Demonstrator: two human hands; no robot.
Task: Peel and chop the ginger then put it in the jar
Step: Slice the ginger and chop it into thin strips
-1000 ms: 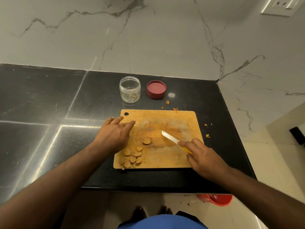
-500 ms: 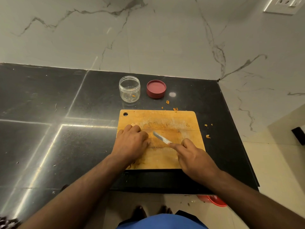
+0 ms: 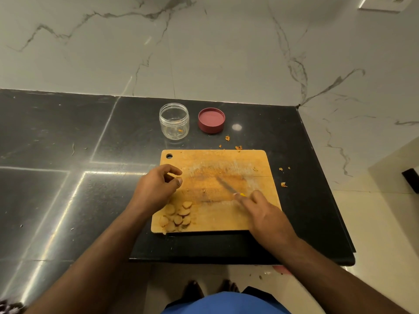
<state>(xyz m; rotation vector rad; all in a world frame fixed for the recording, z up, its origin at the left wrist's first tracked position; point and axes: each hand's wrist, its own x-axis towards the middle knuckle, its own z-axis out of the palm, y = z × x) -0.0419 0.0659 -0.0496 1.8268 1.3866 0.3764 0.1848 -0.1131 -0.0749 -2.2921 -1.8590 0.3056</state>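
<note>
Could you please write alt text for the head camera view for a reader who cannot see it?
Right hand holds a knife over a wooden cutting board; left hand pinches something small above ginger slices. Behind: open jar, red lid.

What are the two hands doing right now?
Left hand: pinches a ginger piece at its fingertips.
Right hand: holds the knife, blade over the board.

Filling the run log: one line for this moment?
left hand: pinches ginger piece | right hand: holds knife | ginger slices: on board
</note>
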